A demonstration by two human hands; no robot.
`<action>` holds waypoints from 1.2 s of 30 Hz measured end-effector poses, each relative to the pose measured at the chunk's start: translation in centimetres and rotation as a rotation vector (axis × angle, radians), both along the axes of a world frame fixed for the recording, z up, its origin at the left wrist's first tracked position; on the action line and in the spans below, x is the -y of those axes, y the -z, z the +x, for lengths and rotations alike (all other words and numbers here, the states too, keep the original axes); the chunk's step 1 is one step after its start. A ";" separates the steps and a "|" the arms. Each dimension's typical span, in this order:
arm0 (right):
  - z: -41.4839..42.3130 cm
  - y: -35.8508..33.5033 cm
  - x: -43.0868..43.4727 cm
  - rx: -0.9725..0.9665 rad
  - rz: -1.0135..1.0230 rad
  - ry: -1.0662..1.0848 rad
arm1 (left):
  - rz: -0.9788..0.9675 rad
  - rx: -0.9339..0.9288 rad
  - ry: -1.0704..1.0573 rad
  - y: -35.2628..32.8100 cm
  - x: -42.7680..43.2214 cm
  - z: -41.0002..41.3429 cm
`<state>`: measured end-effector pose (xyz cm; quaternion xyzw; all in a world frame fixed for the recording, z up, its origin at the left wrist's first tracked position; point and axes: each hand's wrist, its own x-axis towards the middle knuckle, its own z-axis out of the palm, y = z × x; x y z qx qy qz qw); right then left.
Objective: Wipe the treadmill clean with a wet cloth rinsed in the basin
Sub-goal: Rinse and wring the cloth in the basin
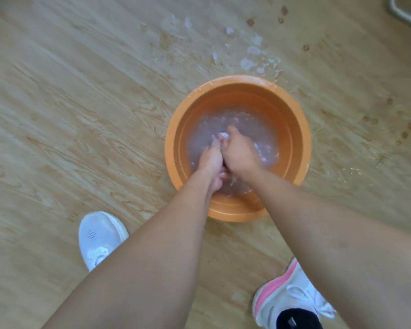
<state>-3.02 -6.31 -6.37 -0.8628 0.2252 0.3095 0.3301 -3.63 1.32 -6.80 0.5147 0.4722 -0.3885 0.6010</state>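
Centrally, left hand (210, 160) and right hand (241, 155) grip cloth (223, 135), clear of basin (170, 141) rim.

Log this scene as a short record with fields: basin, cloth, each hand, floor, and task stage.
basin: orange basin on the wood floor, holding cloudy water
cloth: only a white bit shows between the hands
left hand: in the water, gripping the cloth
right hand: in the water, gripping the cloth, against the left hand
floor: water splashes beyond the far rim
stage: rinsing; treadmill not in view
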 end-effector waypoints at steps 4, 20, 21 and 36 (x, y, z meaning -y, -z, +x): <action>1.9 1.1 0.9 -0.043 0.038 0.180 | 0.073 0.110 0.146 -1.6 -0.6 -0.6; -0.8 -0.1 -1.2 0.052 0.239 0.549 | 0.162 0.153 0.240 1.8 0.4 1.2; -0.4 0.1 -1.0 0.058 0.205 0.512 | 0.108 0.092 0.186 1.8 0.4 1.1; 1.6 1.0 4.3 0.081 -0.254 -0.070 | 0.552 0.327 0.384 -0.7 -1.3 -1.2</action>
